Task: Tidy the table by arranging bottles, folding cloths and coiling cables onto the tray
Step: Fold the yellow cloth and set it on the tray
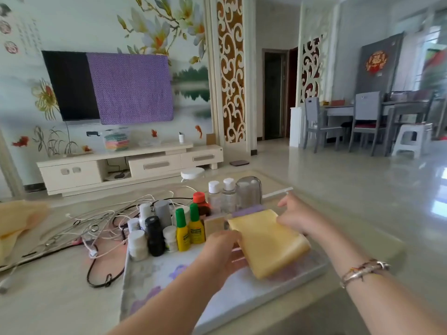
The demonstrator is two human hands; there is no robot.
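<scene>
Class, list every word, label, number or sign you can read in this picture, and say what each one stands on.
None can be read with certainty.
Labels on the two yellow bottles: dark print, too blurred.
Red ornament on the grey panel: a gold character, blurred.
Red seals and script on the wall mural: too small.
White jars on the tray: nothing legible.

The folded yellow cloth looks smooth and faintly glossy; the printed tray shines like plastic.

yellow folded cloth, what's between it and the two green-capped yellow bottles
In the head view, a small tan box stands between the yellow folded cloth and the green-capped yellow bottles.
</scene>
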